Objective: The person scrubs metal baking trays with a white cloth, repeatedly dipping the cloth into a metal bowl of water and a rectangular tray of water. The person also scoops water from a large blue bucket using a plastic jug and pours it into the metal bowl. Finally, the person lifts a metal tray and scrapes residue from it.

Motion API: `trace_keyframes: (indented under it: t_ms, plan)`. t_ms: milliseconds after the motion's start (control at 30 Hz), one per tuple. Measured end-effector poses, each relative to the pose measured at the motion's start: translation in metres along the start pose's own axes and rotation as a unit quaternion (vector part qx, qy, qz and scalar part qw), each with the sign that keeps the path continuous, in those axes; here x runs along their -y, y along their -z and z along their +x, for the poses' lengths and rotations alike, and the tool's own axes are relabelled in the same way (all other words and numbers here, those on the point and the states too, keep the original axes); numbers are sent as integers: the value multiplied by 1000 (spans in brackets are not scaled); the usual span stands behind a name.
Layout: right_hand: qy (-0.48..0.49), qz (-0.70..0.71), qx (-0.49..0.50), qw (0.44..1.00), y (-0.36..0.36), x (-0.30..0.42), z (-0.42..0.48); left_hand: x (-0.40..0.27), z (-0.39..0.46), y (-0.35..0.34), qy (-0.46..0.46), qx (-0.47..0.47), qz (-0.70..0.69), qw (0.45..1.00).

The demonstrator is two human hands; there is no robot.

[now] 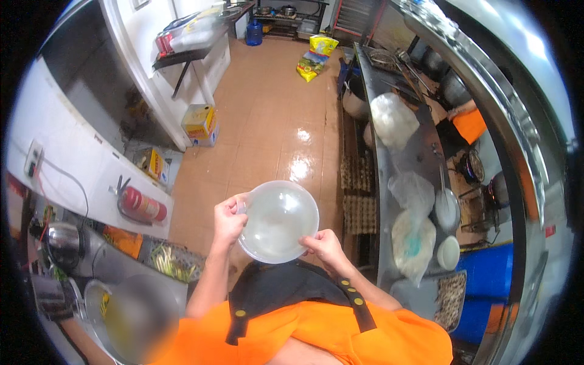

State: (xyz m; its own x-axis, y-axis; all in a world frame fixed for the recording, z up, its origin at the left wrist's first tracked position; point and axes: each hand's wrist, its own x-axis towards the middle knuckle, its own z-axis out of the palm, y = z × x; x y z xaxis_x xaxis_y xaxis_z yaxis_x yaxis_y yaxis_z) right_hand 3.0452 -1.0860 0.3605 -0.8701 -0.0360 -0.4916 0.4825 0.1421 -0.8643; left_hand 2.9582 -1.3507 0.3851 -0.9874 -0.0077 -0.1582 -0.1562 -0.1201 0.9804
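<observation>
A round translucent plastic bowl (279, 223) is held level in front of my black apron, above the tiled floor. On its left side, my left hand (231, 220) is closed on the rim or a small handle there. My right hand (321, 246) pinches the lower right rim, with the thumb on the near inner edge. The inside of the bowl looks shiny; whether liquid is in it I cannot tell.
On the right, a steel counter (385, 182) holds plastic bags (413, 242), a small white bowl (448, 252) and a grey tray (410, 296). A co-worker (137, 319) is at lower left, near scallions (171, 264). A fire extinguisher (143, 205) and cardboard box (200, 124) stand left; a yellow bag (315, 57) lies ahead.
</observation>
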Motion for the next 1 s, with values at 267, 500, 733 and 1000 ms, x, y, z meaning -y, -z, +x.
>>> trace_keyframes:
  t_ms: [267, 500, 733, 1000]
  plan:
    - [0, -11, 34, 999, 36, 152, 224, -44, 241, -8, -13, -21, 20, 1000]
    - [-20, 67, -49, 996, 62, 255, 405, -90, 484, -38, -3, 56, 13, 998]
    - [-24, 80, -117, 990, 119, 342, 596, -117, 717, -94, 1, 101, 40, 994]
    - [-36, 125, -86, 988, 206, 422, 829, -108, 966, -164, -10, 63, 43, 997]
